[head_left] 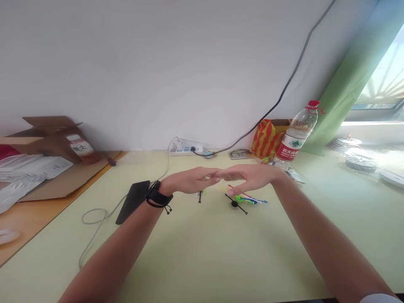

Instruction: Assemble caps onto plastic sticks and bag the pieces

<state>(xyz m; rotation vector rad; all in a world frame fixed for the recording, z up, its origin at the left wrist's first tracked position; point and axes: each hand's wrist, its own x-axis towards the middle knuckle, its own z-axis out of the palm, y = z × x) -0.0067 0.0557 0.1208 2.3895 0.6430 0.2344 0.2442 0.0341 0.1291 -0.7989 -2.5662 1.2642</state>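
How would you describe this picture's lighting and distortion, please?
In the head view, the window is washed out; glare whitens the tabletop nearby; the bottle leans outward, likely lens distortion; the left hand and right hand show no obvious motion blur.

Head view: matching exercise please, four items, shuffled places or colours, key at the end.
Items
1. black arrow piece
2. dark flat device
3. large bottle
4. black wristband

Places or colours
A. capped in red
B. at the wrist of the left hand
C. with a looped grey cable to its left
D. just below the right hand in the picture

Pairs: 1-D, 2-C, 3-A, 4-B
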